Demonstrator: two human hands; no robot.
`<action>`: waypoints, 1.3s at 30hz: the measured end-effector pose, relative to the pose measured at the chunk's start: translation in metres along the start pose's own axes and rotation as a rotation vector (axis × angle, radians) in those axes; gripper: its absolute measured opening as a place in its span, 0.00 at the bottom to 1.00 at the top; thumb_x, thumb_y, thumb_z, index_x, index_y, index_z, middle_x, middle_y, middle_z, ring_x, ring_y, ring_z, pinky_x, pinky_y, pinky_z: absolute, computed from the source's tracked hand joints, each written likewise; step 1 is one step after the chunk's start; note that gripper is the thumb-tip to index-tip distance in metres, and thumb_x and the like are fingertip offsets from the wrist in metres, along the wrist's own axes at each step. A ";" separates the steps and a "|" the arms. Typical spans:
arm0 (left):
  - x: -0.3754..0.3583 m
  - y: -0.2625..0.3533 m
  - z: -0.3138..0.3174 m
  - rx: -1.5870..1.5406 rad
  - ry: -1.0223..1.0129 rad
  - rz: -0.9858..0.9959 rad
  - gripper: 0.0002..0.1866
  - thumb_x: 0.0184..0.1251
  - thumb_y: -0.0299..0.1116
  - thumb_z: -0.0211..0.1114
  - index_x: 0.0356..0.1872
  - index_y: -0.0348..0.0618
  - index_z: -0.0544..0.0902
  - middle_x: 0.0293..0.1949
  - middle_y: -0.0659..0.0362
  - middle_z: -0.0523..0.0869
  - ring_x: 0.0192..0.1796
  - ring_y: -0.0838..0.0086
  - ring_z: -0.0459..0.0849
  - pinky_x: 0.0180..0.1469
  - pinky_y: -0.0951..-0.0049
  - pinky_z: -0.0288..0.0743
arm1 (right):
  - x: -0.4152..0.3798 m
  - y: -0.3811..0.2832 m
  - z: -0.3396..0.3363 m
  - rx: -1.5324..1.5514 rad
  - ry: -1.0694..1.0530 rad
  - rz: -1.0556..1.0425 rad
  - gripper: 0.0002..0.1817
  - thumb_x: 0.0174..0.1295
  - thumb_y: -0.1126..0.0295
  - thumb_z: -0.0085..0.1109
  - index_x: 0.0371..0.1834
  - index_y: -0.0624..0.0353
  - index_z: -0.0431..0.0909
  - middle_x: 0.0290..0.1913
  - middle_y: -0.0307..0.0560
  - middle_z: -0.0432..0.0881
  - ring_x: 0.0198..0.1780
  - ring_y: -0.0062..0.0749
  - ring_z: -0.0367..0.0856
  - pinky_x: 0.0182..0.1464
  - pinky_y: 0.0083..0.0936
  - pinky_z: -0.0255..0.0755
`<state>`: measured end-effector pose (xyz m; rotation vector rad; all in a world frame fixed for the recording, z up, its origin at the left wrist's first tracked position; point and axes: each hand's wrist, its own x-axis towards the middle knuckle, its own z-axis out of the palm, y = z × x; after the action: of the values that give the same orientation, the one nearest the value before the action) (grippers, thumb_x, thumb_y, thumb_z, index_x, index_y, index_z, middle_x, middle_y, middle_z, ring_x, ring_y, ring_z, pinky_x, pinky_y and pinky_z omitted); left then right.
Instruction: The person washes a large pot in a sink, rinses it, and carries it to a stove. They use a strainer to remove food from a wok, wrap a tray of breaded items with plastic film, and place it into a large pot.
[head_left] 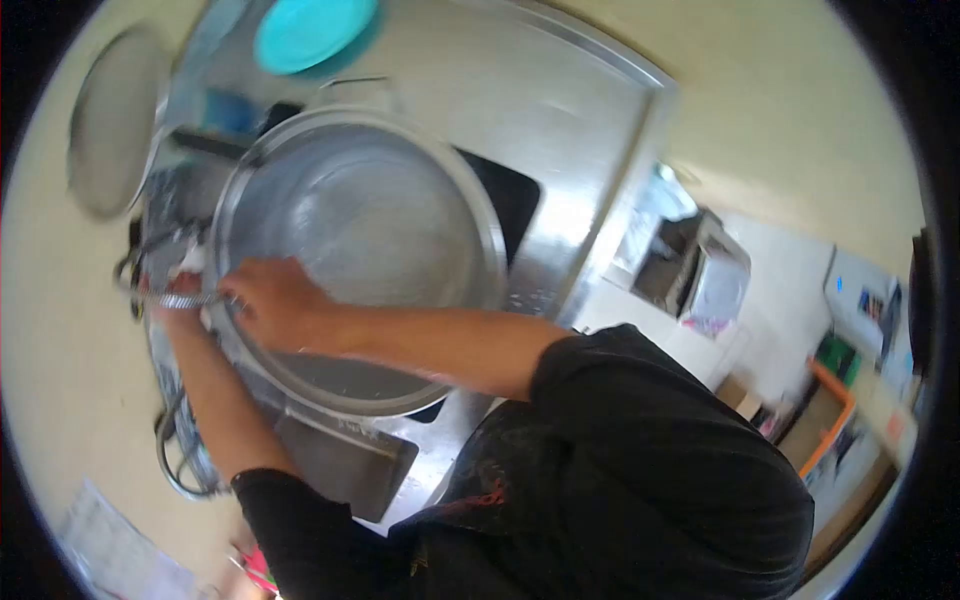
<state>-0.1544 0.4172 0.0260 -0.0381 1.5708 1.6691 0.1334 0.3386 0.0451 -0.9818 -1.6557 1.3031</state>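
Observation:
A large round metal pot (390, 230) rests over the sink, its wet, shiny inside facing me. My right hand (280, 303) is at the pot's left rim, fingers closed around a ribbed flexible metal hose (190, 299). Just past that hose, my left hand (178, 290) reaches in beside the tap fittings by the wall. It is partly covered and blurred, so its fingers do not show clearly. Something small and white (191, 258) lies close to it, too smeared to name.
A turquoise basin (312, 32) stands on the steel counter (530, 100) at the back. A round lid or tray (118, 122) leans against the wall at left. Below the pot is a sink basin (345, 462). An open cardboard box (690, 265) sits to the right.

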 end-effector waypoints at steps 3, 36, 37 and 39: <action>-0.002 0.002 0.012 0.166 -0.197 0.185 0.29 0.67 0.50 0.46 0.58 0.38 0.78 0.56 0.46 0.81 0.59 0.52 0.79 0.57 0.44 0.76 | 0.002 0.000 -0.008 -0.191 0.004 -0.017 0.14 0.53 0.67 0.61 0.43 0.56 0.79 0.44 0.49 0.81 0.50 0.47 0.80 0.53 0.49 0.67; -0.278 -0.198 -0.236 1.140 0.401 0.187 0.11 0.70 0.32 0.59 0.34 0.32 0.73 0.32 0.38 0.80 0.37 0.43 0.81 0.42 0.50 0.72 | 0.188 0.142 -0.238 -0.507 -0.552 0.476 0.16 0.60 0.55 0.60 0.35 0.57 0.79 0.28 0.37 0.80 0.28 0.22 0.75 0.28 0.24 0.66; -0.278 -0.196 -0.235 1.122 0.417 0.172 0.12 0.70 0.32 0.59 0.33 0.31 0.72 0.32 0.38 0.80 0.37 0.43 0.80 0.42 0.50 0.72 | 0.189 0.145 -0.238 -0.432 -0.558 0.464 0.16 0.60 0.54 0.61 0.31 0.56 0.78 0.28 0.37 0.79 0.30 0.22 0.75 0.29 0.26 0.66; -0.274 -0.200 -0.241 1.049 0.425 0.139 0.12 0.70 0.34 0.60 0.33 0.34 0.72 0.30 0.43 0.79 0.33 0.49 0.79 0.38 0.53 0.71 | 0.191 0.161 -0.241 -0.332 -0.498 0.453 0.20 0.60 0.50 0.63 0.37 0.58 0.81 0.35 0.42 0.83 0.36 0.26 0.79 0.35 0.27 0.71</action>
<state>0.0198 0.0459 -0.0439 0.2802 2.6460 0.7687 0.2969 0.6291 -0.0519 -1.3674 -2.1604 1.7059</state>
